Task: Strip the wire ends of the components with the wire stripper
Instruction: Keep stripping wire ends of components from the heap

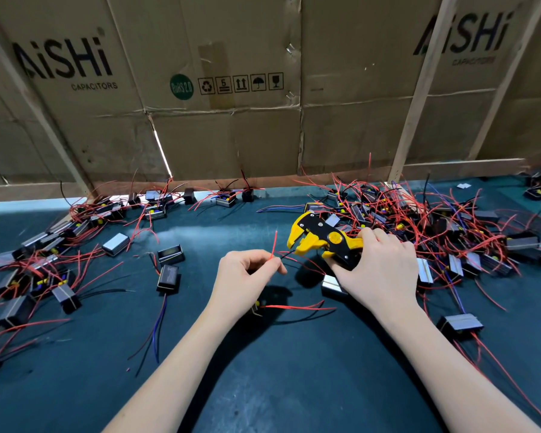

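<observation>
left hand (247, 270) pinches a red wire (274, 245) and a black wire (287, 254), whose tip meets the wire stripper (324, 240) at its 3 o'clock; right hand (378, 267) grips the stripper's handles; its component (258, 307) hangs at the left hand's 6 o'clock.

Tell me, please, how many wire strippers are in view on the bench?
1. The yellow and black wire stripper is gripped in the right hand, right of centre, beside the left hand pinching a red wire. Another could lie hidden under the component pile.
</observation>
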